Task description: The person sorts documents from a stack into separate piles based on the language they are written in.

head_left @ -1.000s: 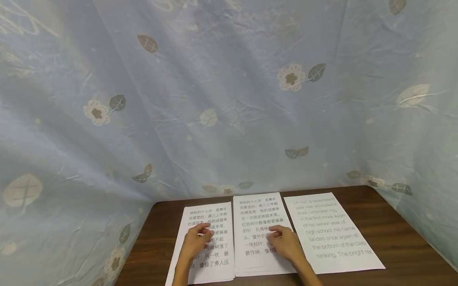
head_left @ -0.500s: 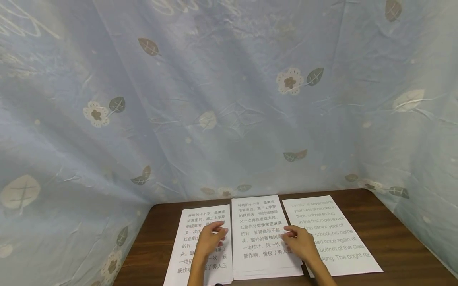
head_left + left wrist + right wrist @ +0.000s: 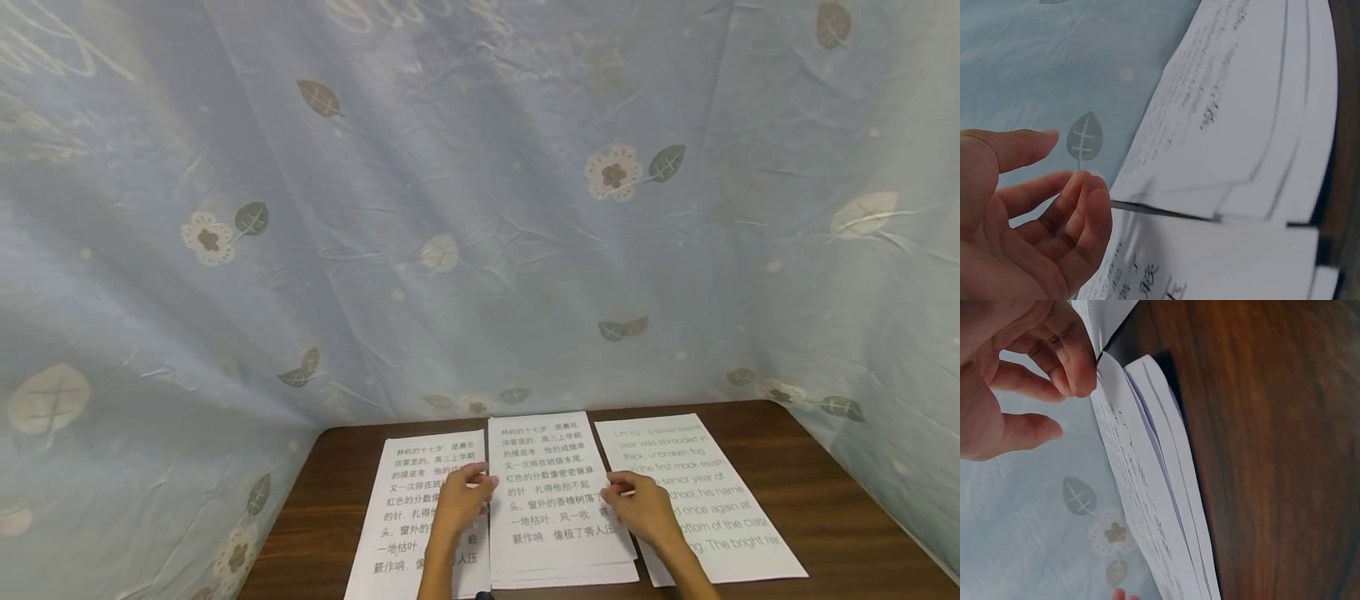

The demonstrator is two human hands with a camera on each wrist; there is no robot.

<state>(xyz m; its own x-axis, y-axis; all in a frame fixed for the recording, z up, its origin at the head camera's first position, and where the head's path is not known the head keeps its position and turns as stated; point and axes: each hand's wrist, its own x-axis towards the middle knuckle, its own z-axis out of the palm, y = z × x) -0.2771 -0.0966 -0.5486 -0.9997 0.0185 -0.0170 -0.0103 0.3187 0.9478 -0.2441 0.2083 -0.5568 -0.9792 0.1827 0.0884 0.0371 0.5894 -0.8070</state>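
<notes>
Three sets of printed white sheets lie side by side: a left stack (image 3: 442, 583) and a middle stack (image 3: 551, 475), both with Chinese text, and a right sheet (image 3: 667, 442) with English text. At the seam between left and middle stacks is my left hand (image 3: 461, 500), its fingers loosely bent and its thumb apart, holding nothing. Close to the middle stack's right edge, my right hand (image 3: 641, 504) covers part of the English text. In the right wrist view its thumb and fingers are spread apart; whether the fingertips touch paper I cannot tell.
A dark brown wooden table (image 3: 817, 492) carries the papers. Behind and beside it hangs a blue curtain (image 3: 495, 208) printed with leaves and flowers. Lower sheets of the middle stack (image 3: 1175, 444) stick out at its near edge.
Both hands have moved to the right: the left from over the left stack's text to its right edge, the right from over the middle stack to its right edge. The papers lie about as before.
</notes>
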